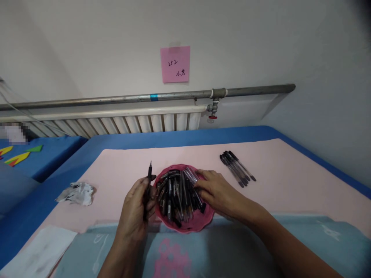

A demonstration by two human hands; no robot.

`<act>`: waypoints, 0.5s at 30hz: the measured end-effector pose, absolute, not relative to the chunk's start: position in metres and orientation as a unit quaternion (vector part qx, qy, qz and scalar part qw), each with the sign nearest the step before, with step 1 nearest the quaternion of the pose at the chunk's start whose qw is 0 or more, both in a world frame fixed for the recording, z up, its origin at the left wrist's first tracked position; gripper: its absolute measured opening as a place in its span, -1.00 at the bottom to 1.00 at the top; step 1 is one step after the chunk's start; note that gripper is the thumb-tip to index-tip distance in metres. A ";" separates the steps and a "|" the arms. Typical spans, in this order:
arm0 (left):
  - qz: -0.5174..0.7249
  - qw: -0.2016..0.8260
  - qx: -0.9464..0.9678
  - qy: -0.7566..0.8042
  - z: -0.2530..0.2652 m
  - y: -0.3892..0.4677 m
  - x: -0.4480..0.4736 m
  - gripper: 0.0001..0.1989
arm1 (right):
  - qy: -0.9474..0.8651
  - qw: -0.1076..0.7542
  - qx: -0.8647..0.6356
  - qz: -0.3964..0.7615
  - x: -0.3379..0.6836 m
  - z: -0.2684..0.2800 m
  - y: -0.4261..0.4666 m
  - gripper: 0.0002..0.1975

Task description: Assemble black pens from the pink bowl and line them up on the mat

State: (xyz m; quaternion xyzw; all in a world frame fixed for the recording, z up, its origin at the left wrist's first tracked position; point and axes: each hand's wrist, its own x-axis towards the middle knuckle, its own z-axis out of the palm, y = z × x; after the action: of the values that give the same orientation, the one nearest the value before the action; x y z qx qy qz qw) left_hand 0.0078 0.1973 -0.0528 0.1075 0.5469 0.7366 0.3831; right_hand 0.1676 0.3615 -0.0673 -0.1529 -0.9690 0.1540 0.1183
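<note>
My left hand (138,200) is closed around a dark pen (150,172) that stands nearly upright, its bare metal tip pointing up. A pink scalloped basket (199,223) sits just to the right of that hand, full of loose black pen parts (175,193). Over the basket's right rim reaches my right hand (213,191), its fingers curled at some clear pen barrels (191,175) lying on top. Its fingertips seem to grip one of them, though the contact is partly hidden.
Several capped black pens (236,168) lie together at the right on the pink tabletop (275,173). Crumpled, stained tissue (77,193) lies at the left, with a flat white sheet (40,251) nearer. Behind the table run a radiator (156,121) and a metal pipe (116,99).
</note>
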 end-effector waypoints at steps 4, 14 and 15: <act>0.742 0.372 0.109 0.548 -0.054 0.197 0.005 -0.76 | -0.969 0.117 -0.159 0.147 0.167 -0.068 0.363 -0.77; 0.739 0.372 0.106 0.552 -0.055 0.197 0.006 -0.74 | -0.967 0.128 -0.189 0.109 0.164 -0.063 0.360 -0.80; 0.736 0.373 0.106 0.555 -0.054 0.197 0.006 -0.73 | -0.968 0.124 -0.190 0.108 0.164 -0.062 0.360 -0.80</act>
State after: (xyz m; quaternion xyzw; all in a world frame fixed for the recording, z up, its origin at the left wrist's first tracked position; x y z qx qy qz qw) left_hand 0.0058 0.1968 -0.0545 0.1055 0.5547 0.7361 0.3733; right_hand 0.1641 0.3601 -0.0620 -0.1897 -0.9679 0.1082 0.1240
